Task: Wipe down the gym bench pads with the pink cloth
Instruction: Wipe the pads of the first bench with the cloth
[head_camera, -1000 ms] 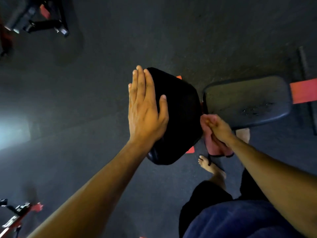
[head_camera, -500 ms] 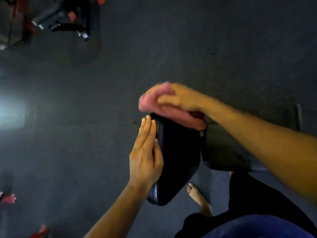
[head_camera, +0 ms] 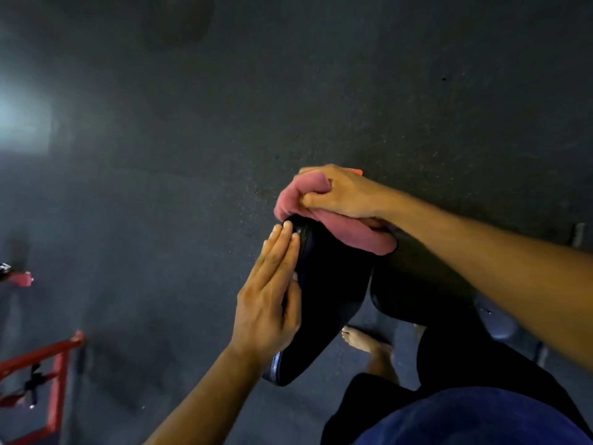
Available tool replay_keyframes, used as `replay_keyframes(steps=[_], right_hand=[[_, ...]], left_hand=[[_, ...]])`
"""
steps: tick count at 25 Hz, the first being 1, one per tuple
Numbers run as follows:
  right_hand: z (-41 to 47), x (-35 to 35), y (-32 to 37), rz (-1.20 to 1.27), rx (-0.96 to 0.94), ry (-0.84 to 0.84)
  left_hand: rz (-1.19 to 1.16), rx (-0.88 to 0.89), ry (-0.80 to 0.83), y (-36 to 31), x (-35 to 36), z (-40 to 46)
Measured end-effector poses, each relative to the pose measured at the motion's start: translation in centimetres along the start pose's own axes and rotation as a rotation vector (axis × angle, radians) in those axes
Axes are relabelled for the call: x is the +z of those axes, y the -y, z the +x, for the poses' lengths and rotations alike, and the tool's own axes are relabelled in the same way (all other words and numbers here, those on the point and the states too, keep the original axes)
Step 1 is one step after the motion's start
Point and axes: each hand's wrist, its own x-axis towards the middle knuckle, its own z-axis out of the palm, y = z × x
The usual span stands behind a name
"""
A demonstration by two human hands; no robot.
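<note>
A black bench pad [head_camera: 330,293] stands tilted up on edge in the middle of the view. My left hand [head_camera: 269,300] lies flat against its left side with straight fingers. My right hand [head_camera: 337,192] grips the bunched pink cloth [head_camera: 349,229] and holds it on the pad's far top edge. The cloth drapes over that edge toward the right. A second dark pad [head_camera: 414,293] lies to the right, mostly hidden under my right forearm.
Dark rubber floor [head_camera: 288,91] fills the far view. A red metal frame [head_camera: 48,374] stands at the lower left, with another red part [head_camera: 19,279] at the left edge. My bare foot [head_camera: 365,343] is on the floor below the pads. A bright glare sits far left.
My right hand carried the pink cloth from the gap between the pads up to the tilted pad's top edge. The view shifted; my left hand stays flat on the pad's side.
</note>
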Motion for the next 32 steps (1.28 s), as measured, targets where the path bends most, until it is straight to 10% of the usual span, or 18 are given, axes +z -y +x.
replay_keyframes(steps=[7,16,21,23,26,32], right_hand=[[-2.9,-1.1,-8.0,0.083,0.428,-0.015],[-2.4,-1.2,-2.0,0.030,0.069,-0.056],[-6.2,-5.3,-11.5,-0.042,0.697,-0.459],[-6.0,-5.2,-13.2,-0.073,0.857,-0.416],[-3.0,-4.0,-13.7,-0.020,0.600,-0.199],[1.4,1.5,-18.3,0.129,0.691,-0.056]], left_hand=[[0.083,-0.013,0.173,-0.3,-0.1,1.0],[0.152,-0.031,0.236,-0.3,-0.2,1.2],[0.262,0.163,0.291,-0.9,-0.2,2.2],[0.407,0.347,0.393,-0.7,-0.2,2.1],[0.493,0.465,0.497,-0.6,-0.2,2.7],[0.480,0.294,0.386,-1.4,-0.2,2.9]])
